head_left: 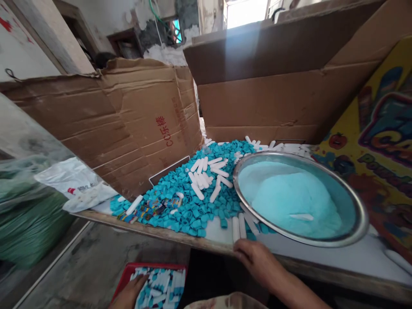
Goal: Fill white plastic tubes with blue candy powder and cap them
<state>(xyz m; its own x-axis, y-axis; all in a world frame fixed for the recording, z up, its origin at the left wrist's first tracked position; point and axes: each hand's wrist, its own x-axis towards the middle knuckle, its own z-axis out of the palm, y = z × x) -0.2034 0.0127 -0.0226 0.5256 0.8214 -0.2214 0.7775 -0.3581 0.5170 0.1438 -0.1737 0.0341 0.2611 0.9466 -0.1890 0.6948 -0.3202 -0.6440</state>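
At the red bin (126, 274), what is held by the left hand (131, 294) cannot be told. On the table (216, 231), a white tube (236, 227) is touched by the right hand (255, 260), grip unclear; lining-up seems underway, steadying called for.

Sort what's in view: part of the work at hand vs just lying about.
Likely part of the work:
- white tubes, right hand at one
- blue caps
- metal bowl with pale blue powder
- red bin, left hand at it

Likely just lying about:
- white bag
- green sack
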